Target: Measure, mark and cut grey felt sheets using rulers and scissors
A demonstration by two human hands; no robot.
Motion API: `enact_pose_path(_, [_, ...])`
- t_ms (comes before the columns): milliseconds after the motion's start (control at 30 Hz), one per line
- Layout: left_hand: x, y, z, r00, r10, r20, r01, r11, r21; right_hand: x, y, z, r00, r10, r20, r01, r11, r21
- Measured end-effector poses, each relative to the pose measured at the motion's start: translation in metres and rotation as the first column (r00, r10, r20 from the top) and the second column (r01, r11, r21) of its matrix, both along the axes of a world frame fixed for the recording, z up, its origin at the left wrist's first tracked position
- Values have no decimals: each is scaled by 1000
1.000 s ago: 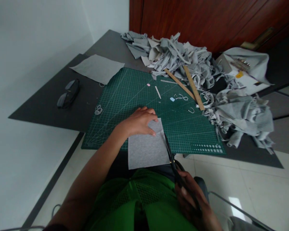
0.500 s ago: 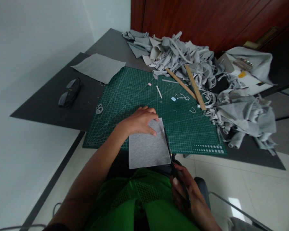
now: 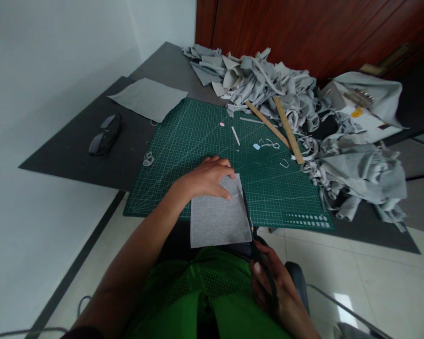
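A grey piece of fabric point(image 3: 219, 223) lies partly on the green cutting mat point(image 3: 183, 136), its lower part hanging past the mat's near edge over my lap. My left hand point(image 3: 212, 176) rests on its upper part, thumb spread away from the slightly bent fingers. Down at the right, my right hand point(image 3: 275, 282) is wrapped round the black handles of a pair of scissors point(image 3: 256, 249). The dark blades run up along the fabric's right edge and look closed or nearly so.
Heaps of grey fabric scraps point(image 3: 254, 77) cover the back and right of the dark table point(image 3: 70, 155). Two wooden rulers point(image 3: 288, 129) lie by them. Glasses point(image 3: 106, 135) and a larger grey cloth point(image 3: 150, 99) are at left. A white box point(image 3: 371, 122) stands at back right.
The view has shifted slightly. Both hands, the scissors and the fabric keep nearly the same places relative to each other.
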State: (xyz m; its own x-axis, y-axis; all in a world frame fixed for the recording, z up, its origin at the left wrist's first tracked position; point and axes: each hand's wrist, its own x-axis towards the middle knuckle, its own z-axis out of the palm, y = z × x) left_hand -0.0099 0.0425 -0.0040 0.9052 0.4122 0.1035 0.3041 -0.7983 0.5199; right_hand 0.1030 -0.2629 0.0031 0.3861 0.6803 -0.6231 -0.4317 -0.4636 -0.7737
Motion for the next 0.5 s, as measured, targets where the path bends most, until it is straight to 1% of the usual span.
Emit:
enact_pose_path(100, [0, 0, -1, 1000, -4, 3, 4, 1000, -4, 0, 0, -1, 1000, 19, 2, -19, 1000, 3])
enact_pose_path(367, [-1, 1, -1, 1000, -7, 19, 7, 1000, -4, -4, 0, 5, 999, 5, 52, -2, 998, -58])
enact_pose_path(500, [0, 1, -3, 1000, -8, 21, 8, 1000, -2, 0, -3, 1, 998, 29, 47, -28, 999, -35])
